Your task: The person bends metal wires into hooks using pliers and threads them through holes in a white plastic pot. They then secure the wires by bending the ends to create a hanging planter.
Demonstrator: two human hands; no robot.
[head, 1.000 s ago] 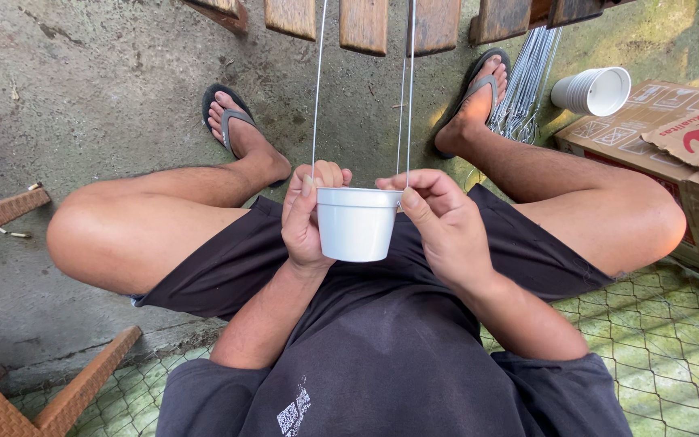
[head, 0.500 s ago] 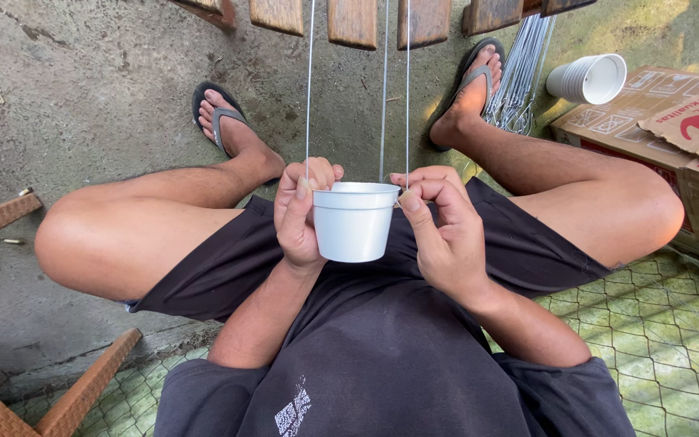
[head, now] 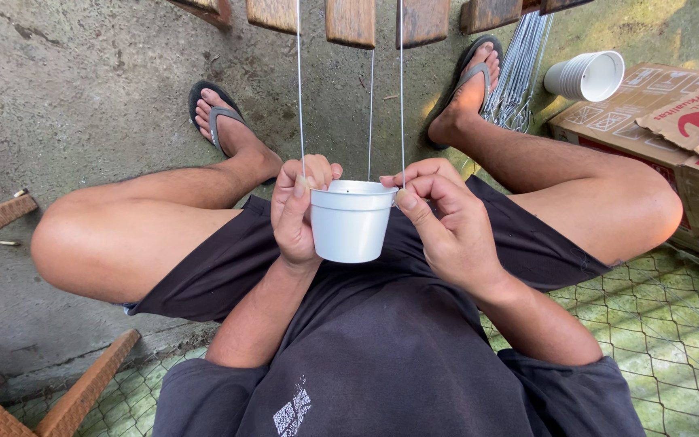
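A seated person looks down at their own lap, knees spread wide. Both hands hold a small white plastic pot (head: 351, 222) just above dark shorts, between the thighs. The left hand (head: 299, 212) wraps the pot's left side, fingers closed around the wall and rim. The right hand (head: 445, 228) pinches the right edge of the rim, where a thin wire (head: 401, 89) meets it. Three such wires rise straight up from the rim and out of the top of the view. Bare concrete floor (head: 82, 97) lies open ahead, between two sandalled feet. To the right, near the leg, sit cardboard boxes (head: 673, 129), a stack of white cups (head: 586, 77) and a bundle of wires (head: 519, 69).
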